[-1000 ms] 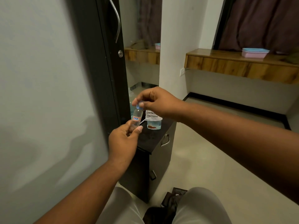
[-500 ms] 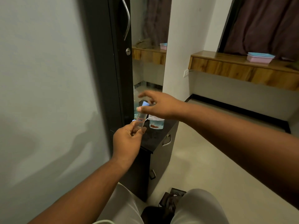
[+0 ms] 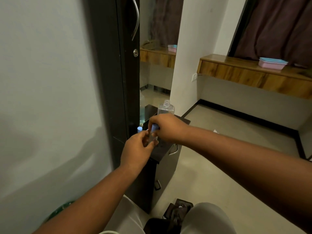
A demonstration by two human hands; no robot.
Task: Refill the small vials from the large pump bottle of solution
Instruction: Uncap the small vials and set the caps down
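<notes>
My left hand (image 3: 137,150) holds a small clear vial (image 3: 150,139) by its lower body, just above the dark cabinet top (image 3: 160,153). My right hand (image 3: 168,128) pinches the vial's blue cap (image 3: 155,127) from above. A second vial with a blue cap (image 3: 139,129) stands upright to the left, close to the wardrobe edge. Behind my right hand stands the large clear bottle (image 3: 166,108); its neck is open and no pump shows on it. My right hand hides the bottle's lower part.
A dark wardrobe door (image 3: 116,73) with a metal handle rises on the left, and a mirror (image 3: 157,65) is beside it. The cabinet has drawer handles (image 3: 174,150) on its front. A wooden shelf (image 3: 249,73) carries a pink and blue box (image 3: 272,63). A dark bag (image 3: 177,211) lies by my knees.
Both hands dropped closer to the cabinet top. My right hand's fingers, spread before, now pinch the blue cap. The large bottle and the second vial have come into view.
</notes>
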